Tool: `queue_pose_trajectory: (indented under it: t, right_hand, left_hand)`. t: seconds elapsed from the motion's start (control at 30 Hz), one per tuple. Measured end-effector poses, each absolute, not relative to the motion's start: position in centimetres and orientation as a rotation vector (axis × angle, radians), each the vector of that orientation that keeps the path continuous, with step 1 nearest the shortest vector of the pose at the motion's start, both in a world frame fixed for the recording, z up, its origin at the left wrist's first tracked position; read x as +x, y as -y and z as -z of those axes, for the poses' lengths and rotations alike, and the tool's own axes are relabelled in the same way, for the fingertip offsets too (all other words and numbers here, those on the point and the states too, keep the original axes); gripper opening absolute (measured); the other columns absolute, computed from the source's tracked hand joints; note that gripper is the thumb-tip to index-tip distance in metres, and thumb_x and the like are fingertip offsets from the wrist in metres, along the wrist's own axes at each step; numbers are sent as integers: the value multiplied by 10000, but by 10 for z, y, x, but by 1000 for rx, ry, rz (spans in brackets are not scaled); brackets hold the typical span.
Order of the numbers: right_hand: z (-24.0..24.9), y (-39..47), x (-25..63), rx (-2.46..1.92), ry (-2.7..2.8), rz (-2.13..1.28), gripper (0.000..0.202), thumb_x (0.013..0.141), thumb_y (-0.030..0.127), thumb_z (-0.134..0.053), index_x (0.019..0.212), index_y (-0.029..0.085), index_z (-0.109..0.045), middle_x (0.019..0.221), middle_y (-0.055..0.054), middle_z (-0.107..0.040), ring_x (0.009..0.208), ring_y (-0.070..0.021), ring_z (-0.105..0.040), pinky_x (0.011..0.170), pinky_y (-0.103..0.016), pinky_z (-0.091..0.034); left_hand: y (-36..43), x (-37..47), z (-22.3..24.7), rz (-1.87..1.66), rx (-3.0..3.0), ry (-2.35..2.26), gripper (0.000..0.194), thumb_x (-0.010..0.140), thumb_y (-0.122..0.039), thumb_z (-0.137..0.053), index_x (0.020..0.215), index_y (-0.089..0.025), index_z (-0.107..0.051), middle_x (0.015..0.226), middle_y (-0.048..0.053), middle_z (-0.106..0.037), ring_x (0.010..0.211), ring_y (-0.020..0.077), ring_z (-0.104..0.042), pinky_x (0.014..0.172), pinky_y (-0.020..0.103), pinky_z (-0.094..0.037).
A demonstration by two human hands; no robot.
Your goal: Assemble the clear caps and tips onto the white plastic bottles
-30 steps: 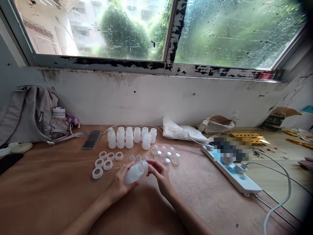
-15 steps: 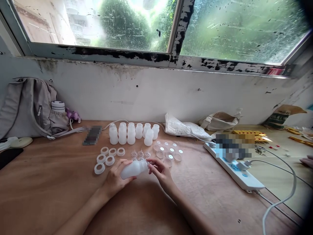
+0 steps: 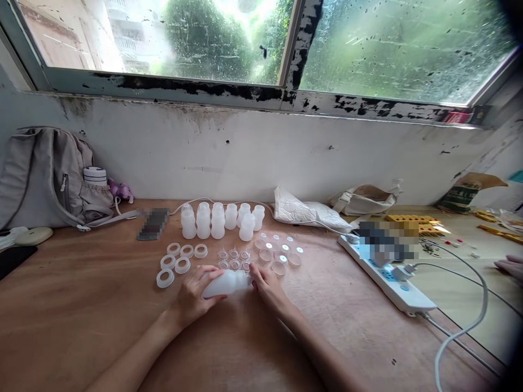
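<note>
My left hand (image 3: 199, 294) is wrapped round a frosted white baby bottle (image 3: 224, 284), which lies tilted almost level with its threaded neck to the right. At that neck my right hand (image 3: 267, 286) is closed, its fingertips curled against the bottle's mouth; what they pinch is hidden. Just beyond the bottle sit several clear bottle nipples (image 3: 233, 254) in rows. White screw rings (image 3: 182, 265) lie to the left of them. Clear round discs (image 3: 278, 267), some with a white spot, are spread to the right. More frosted bottles (image 3: 218, 222) stand upright behind.
A white power strip (image 3: 386, 277) with cables runs along the right side. At the back are a white padded bag (image 3: 306, 211) and a beige pouch (image 3: 365, 200). A grey backpack (image 3: 44, 174) and a blurred phone (image 3: 153, 224) are left. Another person's hand (image 3: 509, 265) shows far right.
My right hand has closed in at the bottle's mouth, its fingers now curled more tightly. The bottle has turned slightly more level in my left hand.
</note>
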State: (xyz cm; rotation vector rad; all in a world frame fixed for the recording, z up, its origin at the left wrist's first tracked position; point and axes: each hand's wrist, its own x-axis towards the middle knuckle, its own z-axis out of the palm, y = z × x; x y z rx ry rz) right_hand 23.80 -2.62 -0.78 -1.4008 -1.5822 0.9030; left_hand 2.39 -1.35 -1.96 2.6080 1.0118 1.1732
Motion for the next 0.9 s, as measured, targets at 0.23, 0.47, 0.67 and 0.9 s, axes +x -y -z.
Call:
queue_pose_trajectory:
  t: [0.23, 0.47, 0.67, 0.9]
  right_hand:
    - [2, 24, 244, -1185, 1586, -1206, 271, 761, 443, -524, 805, 177, -500, 658, 19, -508, 483, -85, -475, 404, -185, -350]
    - [7, 23, 244, -1316, 1764, -945, 480, 855, 462, -332, 525, 154, -494, 444, 28, -411, 430, -81, -386, 428, -206, -286]
    - [6, 23, 247, -1252, 1785, -803, 318, 803, 423, -464, 635, 155, -499, 545, 30, -431, 501, -85, -386, 461, -205, -282]
    - [10, 22, 245, -1225, 1609, -1103, 489, 808, 488, -409, 439, 172, -357, 408, 57, -300, 386, -58, -273, 386, -206, -198]
  left_hand:
    - [9, 21, 19, -1167, 2575, -1064, 412, 721, -308, -611, 1105, -224, -486, 1011, 52, -537, 943, 193, -535, 802, 312, -467]
    - [10, 22, 20, -1169, 2602, -1014, 431, 713, -303, -618, 1116, -233, -482, 1009, 55, -543, 937, 200, -536, 802, 324, -466]
    - [8, 20, 18, -1146, 2559, -1049, 426, 718, -304, -614, 1114, -237, -472, 1011, 52, -532, 946, 200, -534, 816, 337, -464]
    - [10, 19, 14, -1112, 2494, -960, 441, 709, -345, -610, 1115, -229, -484, 1018, 60, -555, 948, 202, -538, 820, 334, -455]
